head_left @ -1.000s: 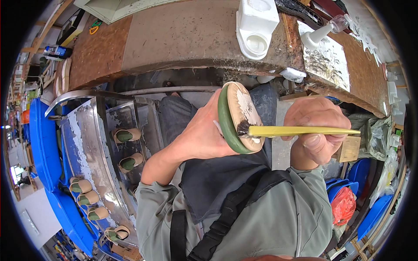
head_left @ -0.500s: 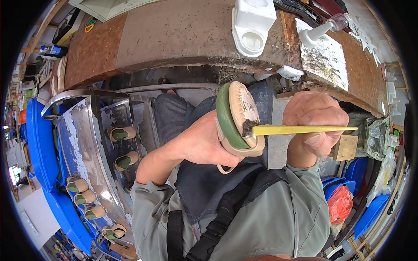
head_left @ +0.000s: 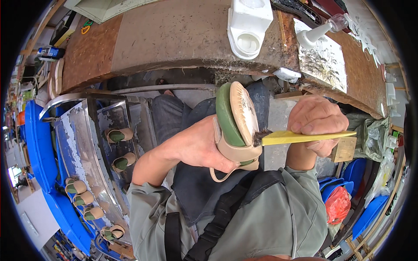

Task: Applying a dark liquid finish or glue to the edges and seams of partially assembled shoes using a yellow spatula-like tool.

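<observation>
My left hand (head_left: pixel 198 143) is wrapped round a shoe on a green last (head_left: pixel 229 117). Its beige upper and a thin loop of strap hang below my fingers. The shoe's pale underside, with white patches, faces right. My right hand (head_left: pixel 317 123) is closed on a brush with a flat yellow handle (head_left: pixel 283 138). The dark bristles of the brush (head_left: pixel 260 137) touch or nearly touch the edge of the underside. My right fingertips are partly hidden behind the handle.
Ahead stands a worn workbench (head_left: pixel 161 39) with a white two-cup container (head_left: pixel 249 32), a stained paper sheet (head_left: pixel 324 61) and a white nozzle bottle (head_left: pixel 314 35). To my left, a metal rack (head_left: pixel 82 135) holds several beige-and-green shoes (head_left: pixel 124 162). A red plastic bag (head_left: pixel 338 204) is at right.
The brush has shifted slightly right and lower, its handle now showing more of its flat face. My left hand has turned the shoe a little, so more of the beige upper and strap shows.
</observation>
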`<state>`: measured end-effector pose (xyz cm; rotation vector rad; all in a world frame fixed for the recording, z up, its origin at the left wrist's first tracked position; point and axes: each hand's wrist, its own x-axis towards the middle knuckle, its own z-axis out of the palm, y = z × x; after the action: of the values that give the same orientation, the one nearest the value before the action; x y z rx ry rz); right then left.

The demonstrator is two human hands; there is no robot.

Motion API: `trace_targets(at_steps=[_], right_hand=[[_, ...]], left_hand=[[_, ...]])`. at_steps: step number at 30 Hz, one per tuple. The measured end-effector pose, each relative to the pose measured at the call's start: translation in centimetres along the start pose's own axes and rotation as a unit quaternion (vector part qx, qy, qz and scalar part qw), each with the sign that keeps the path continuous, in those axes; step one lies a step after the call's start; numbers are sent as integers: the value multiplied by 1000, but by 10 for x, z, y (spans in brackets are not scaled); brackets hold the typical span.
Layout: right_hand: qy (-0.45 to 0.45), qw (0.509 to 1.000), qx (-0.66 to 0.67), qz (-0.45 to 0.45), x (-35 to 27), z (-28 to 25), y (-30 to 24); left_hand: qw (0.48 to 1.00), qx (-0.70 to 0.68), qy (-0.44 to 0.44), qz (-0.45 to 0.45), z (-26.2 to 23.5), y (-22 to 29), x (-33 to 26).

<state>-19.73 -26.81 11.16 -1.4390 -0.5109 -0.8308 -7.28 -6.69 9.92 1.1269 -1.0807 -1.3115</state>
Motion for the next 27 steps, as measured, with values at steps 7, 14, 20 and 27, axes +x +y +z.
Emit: trace_targets(at_steps=[7,14,20,27], right_hand=[[58,995,-46,74,31,6,4],[49,997,41,46,10,13,-11],[25,998,12,53,25,17,-4],[-4,998,-10,55,41,29,-10]], left_hand=[[999,43,15,-5,-2,-7,-1],[951,216,219,10,-3,6,-3],[858,380,335,85,-18,0,-12],[604,625,423,256,-33,10,-17]])
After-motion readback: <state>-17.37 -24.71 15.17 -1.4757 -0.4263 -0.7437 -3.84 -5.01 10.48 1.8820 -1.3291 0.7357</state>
